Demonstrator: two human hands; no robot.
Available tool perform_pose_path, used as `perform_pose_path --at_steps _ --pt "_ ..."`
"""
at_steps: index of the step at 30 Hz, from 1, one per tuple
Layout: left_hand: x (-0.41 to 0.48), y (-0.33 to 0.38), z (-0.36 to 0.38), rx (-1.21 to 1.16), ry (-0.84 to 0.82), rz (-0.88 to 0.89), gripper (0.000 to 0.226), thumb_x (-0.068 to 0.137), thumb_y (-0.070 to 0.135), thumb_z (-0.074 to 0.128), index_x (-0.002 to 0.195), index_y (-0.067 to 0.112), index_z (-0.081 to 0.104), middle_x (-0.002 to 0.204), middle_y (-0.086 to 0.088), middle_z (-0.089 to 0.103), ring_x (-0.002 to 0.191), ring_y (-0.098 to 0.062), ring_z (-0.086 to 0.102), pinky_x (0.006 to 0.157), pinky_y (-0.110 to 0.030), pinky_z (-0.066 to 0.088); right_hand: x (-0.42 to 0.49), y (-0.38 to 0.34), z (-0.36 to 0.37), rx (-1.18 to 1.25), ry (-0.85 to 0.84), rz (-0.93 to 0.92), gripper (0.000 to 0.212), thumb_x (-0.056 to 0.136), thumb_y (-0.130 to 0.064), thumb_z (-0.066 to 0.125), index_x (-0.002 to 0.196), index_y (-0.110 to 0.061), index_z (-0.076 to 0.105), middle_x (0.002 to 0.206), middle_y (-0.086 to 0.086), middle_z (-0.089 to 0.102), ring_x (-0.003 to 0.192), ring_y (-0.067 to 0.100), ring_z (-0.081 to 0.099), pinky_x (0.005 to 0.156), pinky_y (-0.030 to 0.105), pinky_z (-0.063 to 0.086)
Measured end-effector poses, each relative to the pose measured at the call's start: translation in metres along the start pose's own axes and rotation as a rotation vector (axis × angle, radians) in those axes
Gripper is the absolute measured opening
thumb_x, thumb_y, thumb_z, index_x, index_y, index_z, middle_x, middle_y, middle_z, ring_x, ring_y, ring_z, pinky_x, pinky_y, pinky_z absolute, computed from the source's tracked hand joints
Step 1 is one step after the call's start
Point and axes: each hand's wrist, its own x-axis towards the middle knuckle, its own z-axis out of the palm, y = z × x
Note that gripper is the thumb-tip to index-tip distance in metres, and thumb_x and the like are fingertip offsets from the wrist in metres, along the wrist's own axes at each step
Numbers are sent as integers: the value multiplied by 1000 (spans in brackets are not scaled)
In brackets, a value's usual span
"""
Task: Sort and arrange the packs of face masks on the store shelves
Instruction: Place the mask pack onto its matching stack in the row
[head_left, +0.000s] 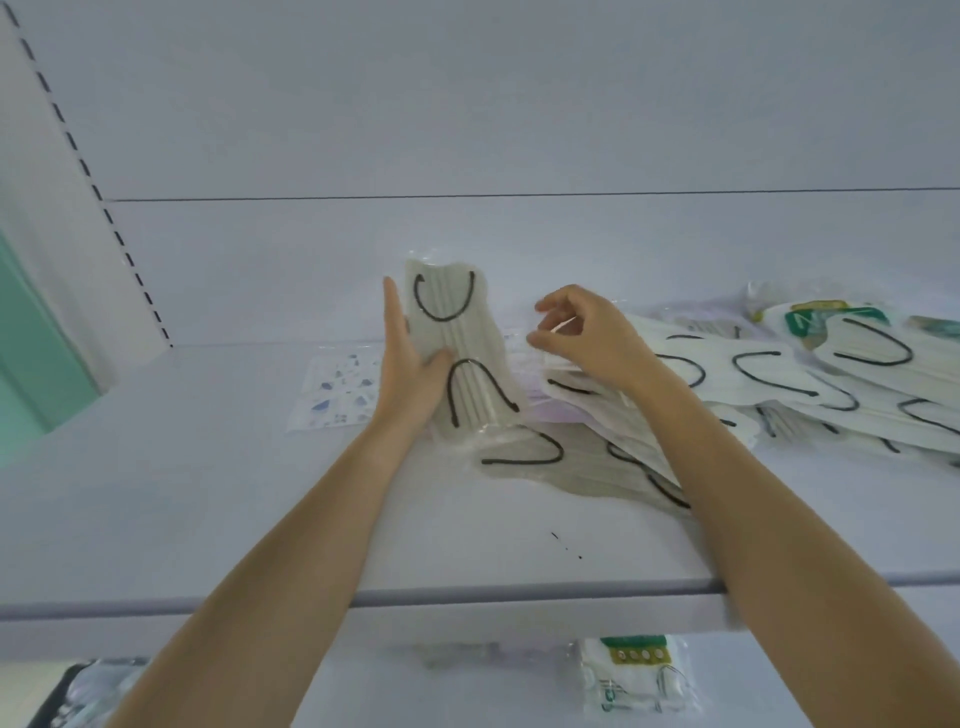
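My left hand (408, 358) grips a clear pack of grey face masks with black ear loops (462, 358), holding it upright above the white shelf (208, 493). My right hand (582, 332) hovers just right of that pack with curled fingers, pinching the edge of a clear wrapper on the pile. Another grey pack (566, 462) lies flat under my right forearm. A spread pile of white mask packs with black loops (779, 384) covers the shelf's right side.
A flat pack with a speckled blue pattern (337, 389) lies on the shelf left of my left hand. Green-labelled packs (826, 317) sit at the far right. On the lower shelf stands another green-labelled pack (639, 675). A slotted upright (93, 187) bounds the shelf's left.
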Motion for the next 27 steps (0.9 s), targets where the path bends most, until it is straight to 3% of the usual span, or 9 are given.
perform_pose_path --at_steps 3,6,10,15,18,22,27 --pt "2 -3 -11 26 180 2 81 84 -6 47 150 26 13 152 6 26 135 -8 30 103 -14 23 -15 1 -10 -283 -434 -2 34 78 -32 74 109 -32 60 106 -14 58 97 6 54 92 27 44" --pt "2 -4 -17 26 301 -27 72 85 -7 42 148 22 23 149 6 32 133 -10 33 99 -14 26 -25 5 -5 -486 -645 60 51 74 -43 74 121 -41 54 126 -10 44 122 11 39 106 34 32" --pt "-1 -4 -20 52 333 -22 64 89 -7 39 146 20 27 148 7 32 135 -9 30 94 -5 21 -31 1 8 -533 -610 95 63 68 -59 71 126 -52 45 137 -7 30 134 16 18 113 47 20" --pt "-2 -3 -25 58 357 -4 62 89 -6 39 145 20 30 146 8 35 134 -6 30 94 -6 21 -39 -7 30 -600 -558 -15 82 72 -69 59 143 -42 27 155 -7 9 143 19 -2 116 45 3" --pt "-2 -2 -29 62 380 -10 60 89 -6 39 144 19 33 144 7 37 132 -5 32 92 -3 20 -36 -9 30 -502 -552 -27 78 77 -64 58 144 -43 23 155 -9 8 144 20 -2 116 45 6" --pt "-1 -3 -32 73 401 -12 57 90 -7 37 141 17 37 141 5 38 127 -4 35 81 7 21 -36 -5 30 -570 -603 -27 72 79 -59 61 142 -41 31 156 -6 10 144 20 2 117 45 8" --pt "2 -5 -35 147 511 -2 52 90 -6 34 136 15 43 138 0 39 120 -11 45 75 -4 29 -34 -6 32 -459 -561 -80 55 77 -51 68 129 -37 53 150 -5 26 140 13 10 115 36 13"
